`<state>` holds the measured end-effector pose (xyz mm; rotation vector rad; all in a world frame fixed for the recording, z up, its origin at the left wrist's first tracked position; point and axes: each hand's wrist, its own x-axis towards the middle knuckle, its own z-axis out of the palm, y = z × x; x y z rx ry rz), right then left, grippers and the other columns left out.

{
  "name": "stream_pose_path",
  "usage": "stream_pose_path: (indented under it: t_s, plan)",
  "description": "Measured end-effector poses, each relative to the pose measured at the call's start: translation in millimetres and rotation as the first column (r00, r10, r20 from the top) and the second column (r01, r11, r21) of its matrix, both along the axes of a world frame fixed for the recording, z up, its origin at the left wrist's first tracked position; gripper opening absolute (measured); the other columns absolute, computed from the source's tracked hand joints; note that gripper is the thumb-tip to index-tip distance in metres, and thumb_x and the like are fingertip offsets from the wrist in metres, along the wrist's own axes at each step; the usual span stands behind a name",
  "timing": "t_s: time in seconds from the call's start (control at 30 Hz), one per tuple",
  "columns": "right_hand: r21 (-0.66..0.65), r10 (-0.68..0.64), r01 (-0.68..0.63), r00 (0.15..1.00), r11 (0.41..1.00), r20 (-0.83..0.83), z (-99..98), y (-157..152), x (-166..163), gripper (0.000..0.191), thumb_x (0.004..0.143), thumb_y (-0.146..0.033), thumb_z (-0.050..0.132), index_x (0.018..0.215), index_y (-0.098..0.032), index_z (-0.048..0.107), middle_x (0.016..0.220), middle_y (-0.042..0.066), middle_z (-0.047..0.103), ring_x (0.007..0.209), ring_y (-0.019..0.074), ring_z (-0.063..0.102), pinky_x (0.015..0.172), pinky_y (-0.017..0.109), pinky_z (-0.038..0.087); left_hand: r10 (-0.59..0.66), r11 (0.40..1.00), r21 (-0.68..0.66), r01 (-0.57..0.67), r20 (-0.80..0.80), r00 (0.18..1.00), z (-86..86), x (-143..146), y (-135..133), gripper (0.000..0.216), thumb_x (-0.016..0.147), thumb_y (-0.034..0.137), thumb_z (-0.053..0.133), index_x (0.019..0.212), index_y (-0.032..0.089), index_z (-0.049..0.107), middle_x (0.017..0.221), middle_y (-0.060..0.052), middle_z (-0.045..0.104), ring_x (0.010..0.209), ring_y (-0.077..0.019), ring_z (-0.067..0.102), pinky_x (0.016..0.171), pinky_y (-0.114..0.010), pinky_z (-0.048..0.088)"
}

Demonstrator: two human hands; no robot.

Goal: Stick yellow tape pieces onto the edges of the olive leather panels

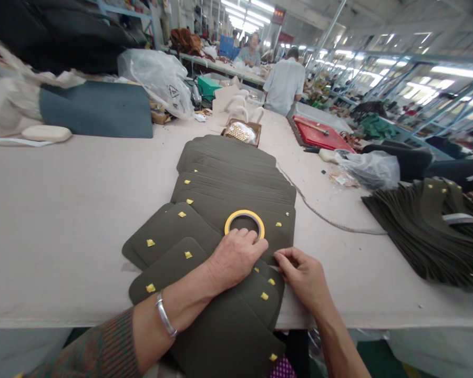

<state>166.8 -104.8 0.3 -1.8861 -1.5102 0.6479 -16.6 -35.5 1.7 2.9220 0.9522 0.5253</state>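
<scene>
Dark olive panels [236, 184] with rounded corners lie overlapped in a long fanned stack down the middle of the table. Small yellow tape pieces [188, 255] stick to many of them near the corners. My left hand [236, 257] reaches across the stack, its fingers curled over the near edge of a roll of yellow tape [244, 212] that rests on a panel. At the right edge of the same panel, my right hand [301, 273] has thumb and forefinger pinched together. Whatever is between those fingertips is too small to make out.
Behind the stack sits a small box of gold studs [240, 131]. A thin cord [323, 215] runs along the right side towards a thick bundle of dark strips [425, 226]. Plastic bags, a red tray [323, 134] and a blue-grey sheet [96, 109] lie farther out. Two people are beyond.
</scene>
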Motion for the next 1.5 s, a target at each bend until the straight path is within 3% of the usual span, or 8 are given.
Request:
stream_pose_path:
  t_s: [0.4,0.63,0.73,1.0,1.17,1.3,1.4,1.5]
  plan:
    - [0.036,-0.045,0.04,0.988,0.999,0.147,2.5,5.6,3.4,0.021,0.084,-0.034,0.059,0.099,-0.02,0.058,0.059,-0.003,0.065,0.053,0.0173,0.063,0.054,0.027,0.046,0.02,0.999,-0.029,-0.02,-0.007,1.0,1.1,-1.3,0.0,0.009,0.091,0.018,0.044,0.09,0.019,0.053,0.083,-0.004,0.053,0.076,-0.021,0.05,0.063,-0.032,0.043]
    - [0.19,0.184,-0.288,0.883,0.938,0.431,-8.6,-12.1,6.7,0.02,0.094,-0.027,0.046,0.093,-0.02,0.065,0.089,0.006,0.068,0.081,0.0182,0.065,0.075,0.029,0.048,0.013,0.999,-0.049,-0.013,-0.006,1.0,1.7,-0.5,1.0,0.01,0.092,0.018,0.043,0.091,0.019,0.053,0.084,-0.004,0.053,0.077,-0.021,0.049,0.065,-0.033,0.044]
    - [0.159,0.105,-0.202,0.875,0.966,0.473,-15.3,-5.8,-1.1,0.022,0.093,-0.028,0.046,0.091,-0.019,0.066,0.087,0.006,0.068,0.079,0.0187,0.064,0.074,0.03,0.046,-0.006,0.999,-0.049,0.006,-0.013,1.0,1.9,-0.4,1.8,0.011,0.092,0.019,0.043,0.091,0.019,0.053,0.085,-0.004,0.053,0.078,-0.021,0.049,0.068,-0.033,0.044]
    - [0.046,-0.059,0.055,0.994,0.997,0.095,6.2,-23.1,-1.9,0.03,0.09,-0.041,0.05,0.078,-0.018,0.066,0.073,0.002,0.067,0.067,0.0163,0.06,0.063,0.026,0.045,-0.032,0.999,-0.042,0.031,-0.03,0.999,1.2,0.2,5.0,0.013,0.092,0.019,0.041,0.093,0.019,0.055,0.085,-0.005,0.055,0.078,-0.0201,0.051,0.068,-0.032,0.043]
    - [-0.42,0.112,-0.11,0.994,0.901,-0.02,14.0,-102.1,6.9,0.031,0.085,-0.046,0.057,0.087,-0.019,0.071,0.075,0.003,0.069,0.068,0.0183,0.062,0.063,0.027,0.048,-0.036,0.998,-0.042,0.035,-0.017,0.999,-0.5,0.5,6.1,0.015,0.094,0.022,0.04,0.093,0.019,0.055,0.084,-0.004,0.056,0.078,-0.0199,0.052,0.068,-0.032,0.043]
    - [-0.333,0.132,-0.108,0.99,0.937,0.049,-3.3,-135.9,-2.8,0.04,0.075,-0.036,0.068,0.114,-0.023,0.066,0.115,0.008,0.065,0.105,0.0256,0.059,0.089,0.036,0.047,-0.024,0.999,-0.042,0.023,-0.009,1.0,-2.0,0.9,5.5,0.016,0.094,0.022,0.04,0.092,0.019,0.056,0.084,-0.004,0.056,0.078,-0.0198,0.052,0.069,-0.032,0.043]
    - [-0.253,0.157,-0.138,0.986,0.958,0.056,-9.9,-139.6,-11.9,0.015,0.08,-0.033,0.063,0.088,-0.022,0.069,0.105,0.007,0.067,0.102,0.0246,0.059,0.088,0.034,0.046,-0.014,0.999,-0.039,0.015,0.019,1.0,-2.0,1.1,4.5,0.019,0.096,0.023,0.038,0.091,0.019,0.056,0.082,-0.004,0.057,0.078,-0.0196,0.053,0.069,-0.031,0.044]
    - [-0.28,0.147,-0.165,0.986,0.946,-0.083,-2.0,-140.6,-15.8,0.023,0.087,-0.037,0.054,0.075,-0.02,0.064,0.079,0.004,0.068,0.077,0.0188,0.063,0.07,0.027,0.048,-0.016,0.999,-0.049,0.023,0.142,0.99,6.8,-3.3,3.1,0.02,0.096,0.024,0.038,0.09,0.019,0.056,0.082,-0.004,0.058,0.081,-0.0183,0.055,0.073,-0.03,0.046]
